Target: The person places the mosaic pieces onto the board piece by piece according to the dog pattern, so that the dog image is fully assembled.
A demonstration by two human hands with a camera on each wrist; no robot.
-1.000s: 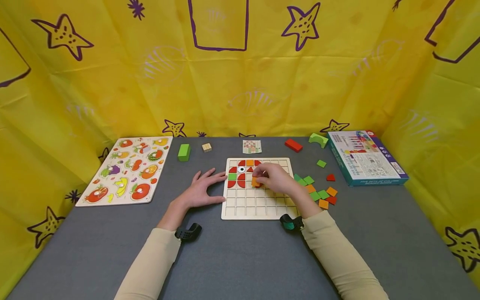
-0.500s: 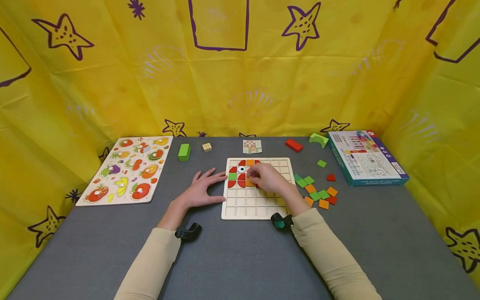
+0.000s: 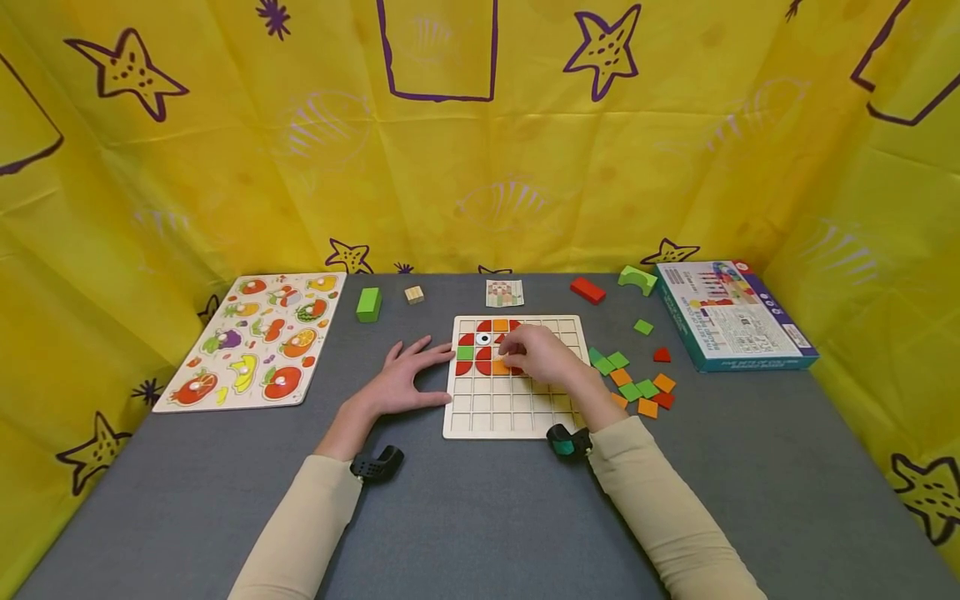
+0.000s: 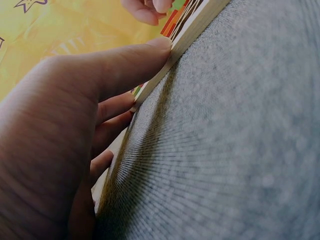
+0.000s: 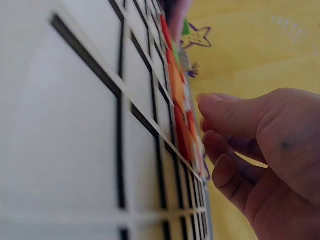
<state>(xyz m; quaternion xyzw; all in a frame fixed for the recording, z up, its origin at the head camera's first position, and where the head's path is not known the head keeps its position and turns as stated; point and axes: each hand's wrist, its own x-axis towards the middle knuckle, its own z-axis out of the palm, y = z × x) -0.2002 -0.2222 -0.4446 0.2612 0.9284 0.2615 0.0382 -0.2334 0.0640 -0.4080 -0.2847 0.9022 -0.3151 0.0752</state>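
A wooden grid board (image 3: pixel 510 417) lies mid-table, with red, green and orange tiles set in its upper left cells. My right hand (image 3: pixel 540 357) hovers over those cells, fingertips down beside an orange tile (image 3: pixel 500 367) that sits in the board. The right wrist view shows that hand (image 5: pixel 250 145) loosely curled with nothing between thumb and fingers, close to the row of tiles (image 5: pixel 177 100). My left hand (image 3: pixel 401 379) lies flat on the table, fingers and thumb against the board's left edge (image 4: pixel 195 25).
Loose green, orange and red tiles (image 3: pixel 633 385) lie right of the board, with a game box (image 3: pixel 731 315) beyond them. A fruit peg puzzle (image 3: pixel 255 337) lies at the left. At the back lie a green block (image 3: pixel 367 304), small wooden cube (image 3: pixel 413 294), pattern card (image 3: pixel 503 293), red block (image 3: pixel 587 290) and green arch (image 3: pixel 637 279).
My right hand brought the orange tile left and set it into a cell below the red pieces; the fingers now stand beside it. The left hand has not moved.
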